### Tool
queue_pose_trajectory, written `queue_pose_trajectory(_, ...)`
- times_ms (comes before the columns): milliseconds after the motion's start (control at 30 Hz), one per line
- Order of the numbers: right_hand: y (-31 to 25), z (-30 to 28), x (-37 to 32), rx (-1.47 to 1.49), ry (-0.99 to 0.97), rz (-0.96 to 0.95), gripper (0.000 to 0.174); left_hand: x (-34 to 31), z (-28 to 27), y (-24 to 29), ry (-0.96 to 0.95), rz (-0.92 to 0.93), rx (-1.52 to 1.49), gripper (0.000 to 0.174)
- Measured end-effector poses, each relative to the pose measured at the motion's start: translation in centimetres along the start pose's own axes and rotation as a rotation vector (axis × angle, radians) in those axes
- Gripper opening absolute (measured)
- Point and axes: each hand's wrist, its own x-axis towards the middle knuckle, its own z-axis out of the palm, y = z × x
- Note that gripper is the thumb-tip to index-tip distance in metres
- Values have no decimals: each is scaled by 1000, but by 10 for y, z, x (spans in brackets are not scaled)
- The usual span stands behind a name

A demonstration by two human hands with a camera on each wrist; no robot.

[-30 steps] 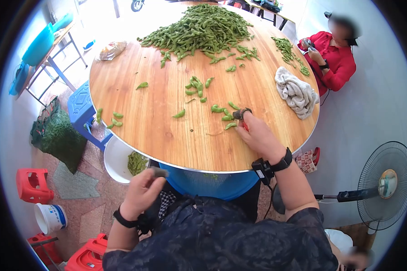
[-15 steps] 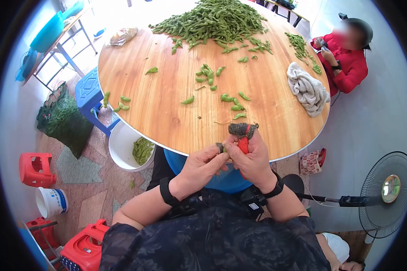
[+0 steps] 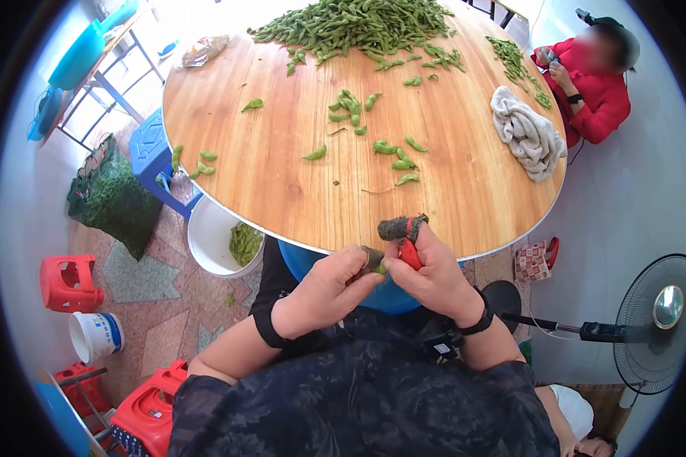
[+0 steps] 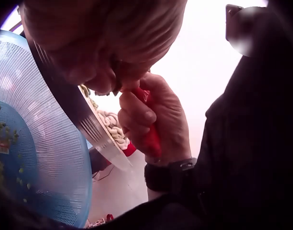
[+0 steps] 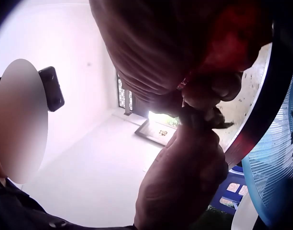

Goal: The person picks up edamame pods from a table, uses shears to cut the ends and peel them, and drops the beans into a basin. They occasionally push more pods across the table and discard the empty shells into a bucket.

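Pinching a green pod [image 3: 379,267] low-centre in the head view, just off the table [image 3: 282,206] rim, the left hand [image 3: 324,289] has thumb and fingers curled on it; the right hand [image 3: 434,278] is fisted round a red tool [image 3: 411,253]. Left wrist view: that fist mid-frame, blue basket [image 4: 41,143] left. Right wrist view: fingertips meet, pod too blurred to pick out

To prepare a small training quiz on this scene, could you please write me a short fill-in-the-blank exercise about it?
1. The right hand grips a tool whose handle is ____.
2. The left hand pinches a green pod just off the near edge of the ____ wooden table.
3. A crumpled towel lies near the table's ____ edge.
4. On the floor left of the table stands a ____ basin.
Missing words: red, round, right, white.
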Motion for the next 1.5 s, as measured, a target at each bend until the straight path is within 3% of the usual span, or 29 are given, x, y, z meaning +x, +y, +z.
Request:
queue_pose_trajectory(67,-3,-2,-2,-48,-14,-59,35,-4,-4,-5,-195,-321,-419,8)
queue_pose_trajectory(133,-4,-6,-4,-76,-58,114,33,-4,-6,-5,-182,-389,-519,6)
queue_pose_trajectory(167,-8,-7,-5,-70,-62,114,33,-5,-9,-4,-169,-455,-619,6)
queue_pose_trajectory(233,-16,-8,-5,39,-104,264,26,-3,-13,-3,-153,-506,-601,10)
queue_pose_trajectory(267,-15,-6,-5,40,-108,265,26,-2,-15,-2,-144,-551,-586,14)
queue_pose_trajectory(333,-7,0,-7,-52,-171,92,18,-1,-15,1,-121,-584,-576,21)
queue_pose_trajectory(433,10,1,-11,-119,-243,29,14,-4,-16,-8,-192,-560,-485,15)
queue_pose_trajectory(533,10,-1,-13,-235,-273,18,16,-6,-15,-10,-194,-442,-365,18)
queue_pose_trajectory(600,5,0,-12,-288,-262,-22,17,-6,-14,-7,-181,-313,-242,29)
queue_pose_trajectory(733,-2,3,-14,-409,-253,-66,18,-8,-14,1,-176,-231,-16,24)
queue_pose_trajectory(800,-3,4,-14,-418,-260,-53,17,-7,-11,2,-87,106,187,25)
queue_pose_trajectory(933,4,8,-17,-386,-245,-115,15,-13,-13,-3,-123,54,101,21)
queue_pose_trajectory(1000,10,11,-19,-320,-239,-113,16,-15,-17,-3,-303,-467,-379,22)
queue_pose_trajectory(1033,11,12,-20,-255,-236,-112,16,-15,-18,-6,-305,-470,-379,22)
queue_pose_trajectory(1100,12,16,-17,-175,-214,-164,15,-13,-20,-12,-369,-670,-797,19)
queue_pose_trajectory(1133,12,16,-16,-98,-189,-215,15,-12,-20,-12,-371,-672,-797,19)
queue_pose_trajectory(1167,14,15,-15,-98,-186,-214,15,-11,-20,-11,-384,-742,-1022,19)
queue_pose_trajectory(1200,16,12,-15,-189,-227,-279,13,-10,-20,-10,-393,-808,-1248,18)
queue_pose_trajectory(1300,12,-3,-10,-432,-314,-449,9,-5,-18,-11,-463,-797,-1349,18)
queue_pose_trajectory(1333,7,-9,-9,-584,-362,-548,7,-3,-18,-9,-470,-800,-1350,18)
queue_pose_trajectory(1400,2,-18,-6,-584,-402,-484,9,4,-20,-4,-471,-611,-731,17)
queue_pose_trajectory(1433,6,-22,-8,-483,-405,-365,11,4,-16,-3,-445,-485,-514,13)
queue_pose_trajectory(1467,8,-25,-10,-382,-405,-245,12,4,-11,-1,-453,-482,-518,13)
queue_pose_trajectory(1500,9,-25,-11,-236,-373,-177,14,6,-6,2,-322,-184,-264,13)
